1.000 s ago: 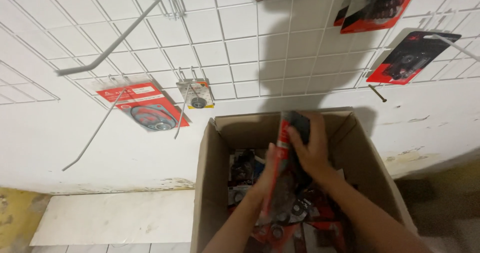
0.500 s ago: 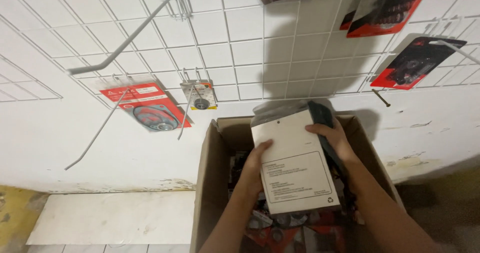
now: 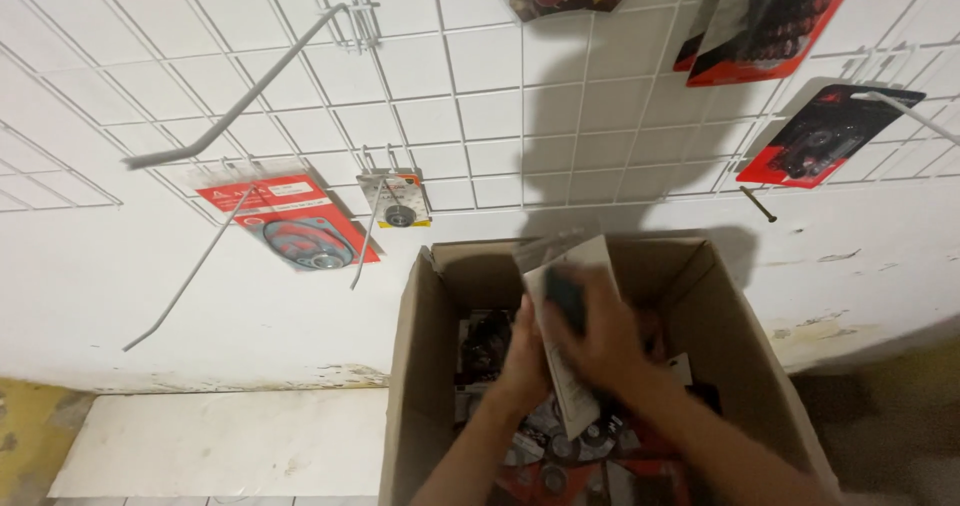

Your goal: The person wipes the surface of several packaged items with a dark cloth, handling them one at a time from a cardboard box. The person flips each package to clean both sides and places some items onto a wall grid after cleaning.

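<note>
White wire grid (image 3: 470, 96) on white wall (image 3: 200, 306), cardboard box (image 3: 740, 366) below.

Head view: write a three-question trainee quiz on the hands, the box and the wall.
1. True or false: both hands hold one white-backed card pack over the open cardboard box.
2. Which hangs on the wire grid left of the box? A) red pack with a round disc B) hammer C) rope coil
3. Fill in: the left hand and right hand are above a box of ____ packs.

Key: 1 true; 2 A; 3 more carded.
</note>
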